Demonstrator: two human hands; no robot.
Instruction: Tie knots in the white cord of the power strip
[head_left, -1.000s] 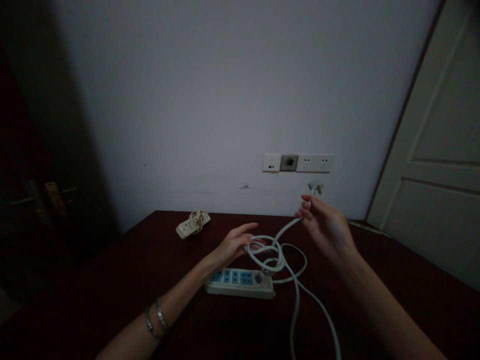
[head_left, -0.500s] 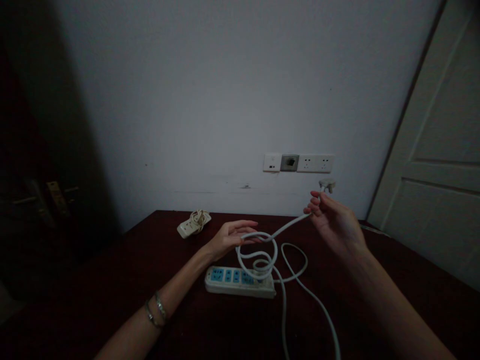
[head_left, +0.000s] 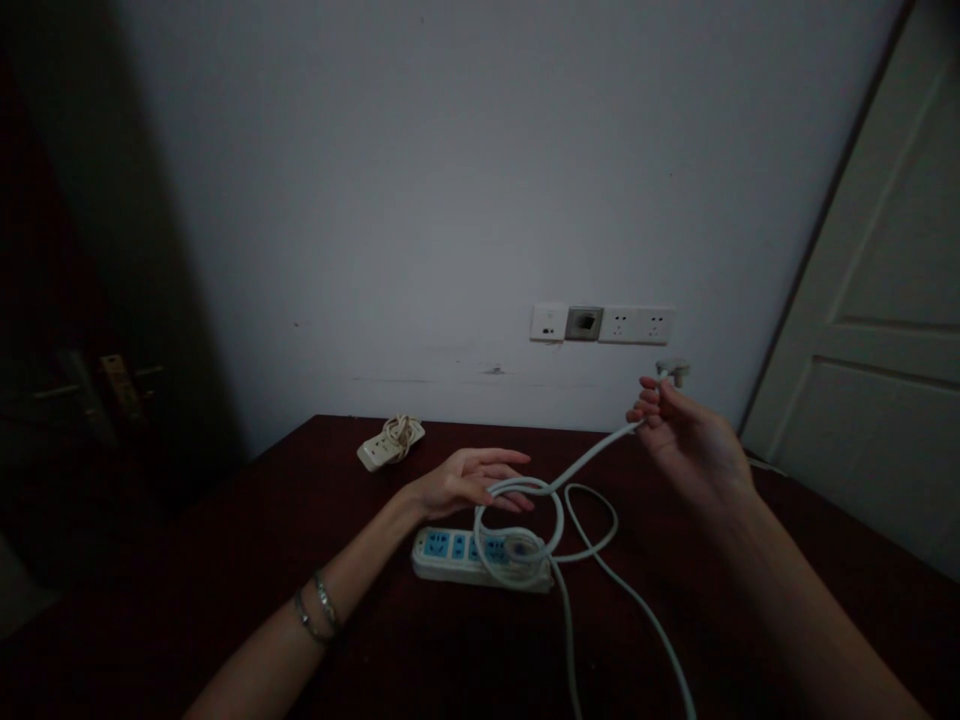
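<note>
The thick white cable (head_left: 592, 455) (loosely looped) rises from the blue-socketed power strip (head_left: 457, 550) on the table (head_left: 225, 560); the right hand (head_left: 694, 440) pinches it below the plug (head_left: 673, 370), and the left hand (head_left: 465, 480) lies open under a loop.

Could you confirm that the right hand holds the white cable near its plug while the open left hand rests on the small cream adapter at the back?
Not quite. In the head view the open left hand is at the looped white cable above the blue-socket power strip; the cream adapter lies apart behind it. The right hand does hold the cable near its plug.
</note>
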